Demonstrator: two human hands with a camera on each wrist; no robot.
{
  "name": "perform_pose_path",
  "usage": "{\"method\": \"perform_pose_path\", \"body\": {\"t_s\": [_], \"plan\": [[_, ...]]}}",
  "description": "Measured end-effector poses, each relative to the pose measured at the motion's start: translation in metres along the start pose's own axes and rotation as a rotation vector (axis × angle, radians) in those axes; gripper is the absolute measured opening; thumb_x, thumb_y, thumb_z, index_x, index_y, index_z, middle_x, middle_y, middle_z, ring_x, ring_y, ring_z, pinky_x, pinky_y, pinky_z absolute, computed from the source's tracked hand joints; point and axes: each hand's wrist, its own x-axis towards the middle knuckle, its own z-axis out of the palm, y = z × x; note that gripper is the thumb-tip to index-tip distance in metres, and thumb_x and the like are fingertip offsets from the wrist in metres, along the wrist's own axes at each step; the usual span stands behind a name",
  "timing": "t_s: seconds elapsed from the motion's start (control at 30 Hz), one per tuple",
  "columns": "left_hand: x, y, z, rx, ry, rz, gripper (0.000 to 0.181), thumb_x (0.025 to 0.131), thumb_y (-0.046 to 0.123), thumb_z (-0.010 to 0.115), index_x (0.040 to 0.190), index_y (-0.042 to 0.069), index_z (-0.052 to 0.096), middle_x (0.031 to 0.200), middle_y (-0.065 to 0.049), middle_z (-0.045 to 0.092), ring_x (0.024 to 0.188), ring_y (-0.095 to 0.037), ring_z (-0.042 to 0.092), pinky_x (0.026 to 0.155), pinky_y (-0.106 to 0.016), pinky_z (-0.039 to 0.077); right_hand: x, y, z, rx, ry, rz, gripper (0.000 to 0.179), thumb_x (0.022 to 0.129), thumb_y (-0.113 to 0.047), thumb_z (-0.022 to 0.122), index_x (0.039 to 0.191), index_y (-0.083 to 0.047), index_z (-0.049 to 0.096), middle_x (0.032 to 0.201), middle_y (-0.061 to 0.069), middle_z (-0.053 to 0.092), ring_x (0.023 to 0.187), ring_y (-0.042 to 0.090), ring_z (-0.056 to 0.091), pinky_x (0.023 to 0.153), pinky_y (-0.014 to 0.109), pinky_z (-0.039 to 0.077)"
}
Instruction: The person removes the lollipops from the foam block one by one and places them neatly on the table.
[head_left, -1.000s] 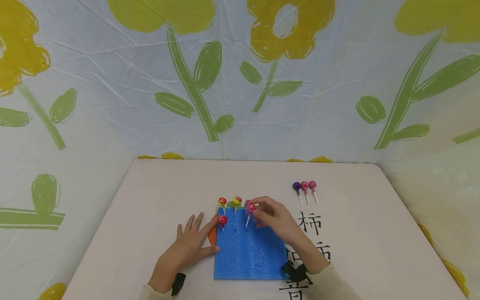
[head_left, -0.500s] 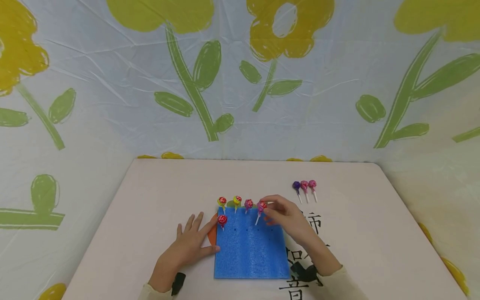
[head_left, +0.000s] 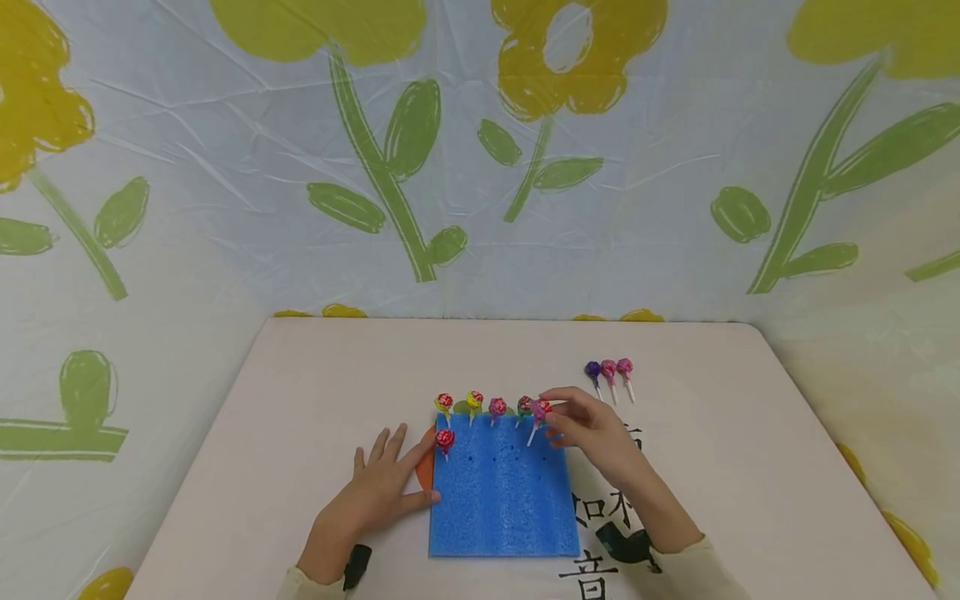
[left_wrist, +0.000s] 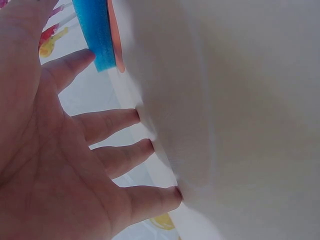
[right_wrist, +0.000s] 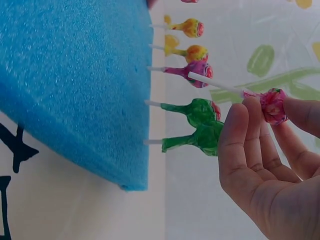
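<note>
My right hand pinches the wrapped head of a pink lollipop over the back right of a blue foam board. Its white stick points down and left, its tip apart from the foam. Along the back row stand two yellow lollipops, a purple lollipop and two green lollipops; the held one mostly covers the last green one in the head view. A red lollipop stands in front at the left. My left hand lies spread, forefinger and thumb touching the board's left edge.
Three loose lollipops, one dark purple and two pink, lie behind and right of the board. Small dark holes dot the foam. An orange shape shows under its left edge. Black characters mark the table.
My right hand has moved rightward along the back row with the pink lollipop. A green lollipop that it covered now shows. My left hand has stayed in place.
</note>
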Motion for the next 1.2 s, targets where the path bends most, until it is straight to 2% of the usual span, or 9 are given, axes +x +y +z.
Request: {"method": "perform_pose_path", "body": {"t_s": [0.17,0.57,0.9,1.2], "plan": [[-0.001,0.002,0.0,-0.002,0.004,0.001,0.089,0.083,0.06,0.073,0.157,0.03,0.034,0.161,-0.02,0.023,0.147,-0.049,0.013,0.107,-0.077,0.005,-0.002,0.002,-0.005,-0.018,0.007,-0.009,0.032,0.103,-0.015,0.058,0.133,-0.005,0.056,0.111,0.03,0.061,0.096,0.048,0.064,0.078,0.04,0.059],[0.0,0.002,0.002,0.01,0.007,0.001,0.09,0.082,0.061,0.073,0.157,0.03,0.034,0.161,-0.02,0.024,0.146,-0.05,0.014,0.106,-0.078,0.007,-0.007,0.004,-0.016,-0.065,0.041,0.0,0.035,0.104,-0.016,0.058,0.135,-0.002,0.055,0.112,0.033,0.059,0.096,0.049,0.063,0.08,0.042,0.059],[0.0,0.001,0.002,0.013,0.007,-0.002,0.089,0.082,0.061,0.073,0.157,0.03,0.035,0.161,-0.021,0.024,0.146,-0.05,0.014,0.106,-0.078,0.007,-0.009,0.015,-0.027,-0.066,0.088,0.013,0.034,0.103,-0.017,0.058,0.135,-0.004,0.056,0.114,0.032,0.06,0.096,0.046,0.065,0.079,0.039,0.059],[0.0,0.002,0.002,0.011,0.01,0.005,0.089,0.083,0.061,0.073,0.157,0.029,0.035,0.161,-0.021,0.024,0.146,-0.05,0.014,0.106,-0.078,0.007,-0.011,0.023,-0.038,-0.059,0.135,0.028,0.037,0.104,-0.017,0.058,0.136,0.0,0.054,0.113,0.035,0.058,0.094,0.043,0.066,0.078,0.038,0.059]]}}
